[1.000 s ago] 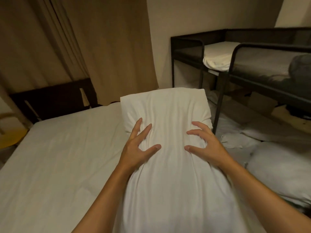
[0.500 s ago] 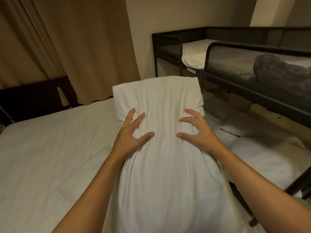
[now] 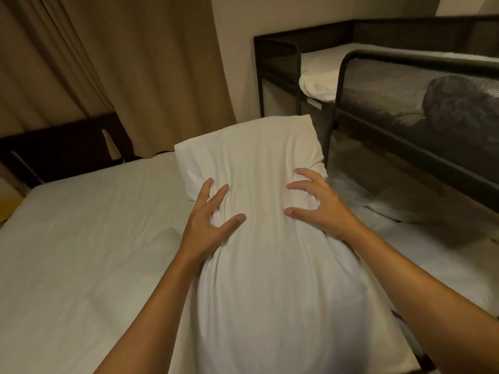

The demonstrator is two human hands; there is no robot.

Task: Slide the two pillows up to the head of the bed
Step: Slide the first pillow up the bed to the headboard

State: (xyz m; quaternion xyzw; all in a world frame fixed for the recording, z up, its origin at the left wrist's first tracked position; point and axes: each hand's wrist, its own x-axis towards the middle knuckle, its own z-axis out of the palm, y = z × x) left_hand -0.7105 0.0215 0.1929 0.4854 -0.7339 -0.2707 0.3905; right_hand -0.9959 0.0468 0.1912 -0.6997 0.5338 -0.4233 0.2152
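Observation:
A long white pillow [image 3: 270, 279] lies lengthwise along the right side of the white mattress [image 3: 81, 252], its far end raised toward the curtain. My left hand [image 3: 210, 220] presses into its left side with the fingers dug into the fabric. My right hand [image 3: 321, 206] claws into its right side at the same height. The dark headboard [image 3: 62, 147] stands at the far left end of the bed. More white bedding [image 3: 432, 252] lies low to the right of the bed; I cannot tell whether it is the second pillow.
A black metal bunk frame [image 3: 334, 125] with mesh sides stands close on the right, with a white mattress on its upper level. Brown curtains [image 3: 135, 63] hang behind the bed. A yellow object [image 3: 8, 209] shows at the left edge.
Both hands keep the same grip on the pillow. The view swung slightly right and back, and the pillow's far end sits a little higher in view.

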